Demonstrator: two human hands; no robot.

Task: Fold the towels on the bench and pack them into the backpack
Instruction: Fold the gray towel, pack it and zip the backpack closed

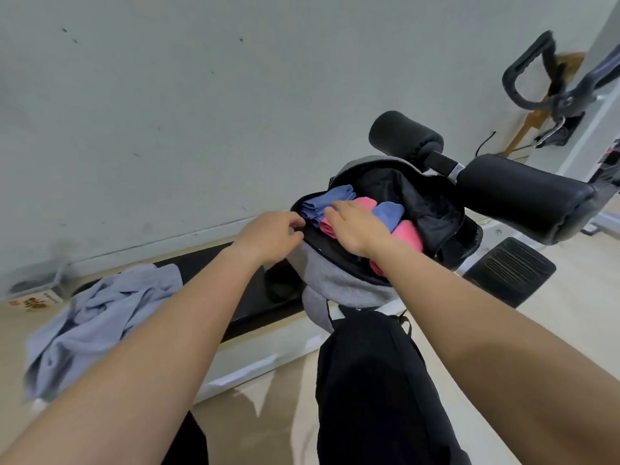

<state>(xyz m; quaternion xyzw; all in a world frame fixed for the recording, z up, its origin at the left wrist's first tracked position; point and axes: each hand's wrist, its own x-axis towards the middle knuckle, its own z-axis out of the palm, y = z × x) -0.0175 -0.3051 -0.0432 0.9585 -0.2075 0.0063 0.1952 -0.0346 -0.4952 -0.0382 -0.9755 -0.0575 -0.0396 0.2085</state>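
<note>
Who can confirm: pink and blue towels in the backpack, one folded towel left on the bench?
Wrong on one point: head view shows the towel on the bench crumpled, not folded. The backpack does hold pink towels and blue towels.

From my feed, the grey backpack (339, 283) sits open on the black counter (248, 290). My left grip (268, 234) pinches its near rim. My right grip (352, 226) lies flat, fingers fairly straight, on a folded pink towel (365, 203) inside. A folded blue towel (327, 203) sits just left of it, with another blue towel (389, 213) and another pink towel (407, 234) to its right. A crumpled pale-blue towel (100, 317) lies on the counter, well apart to the left.
</note>
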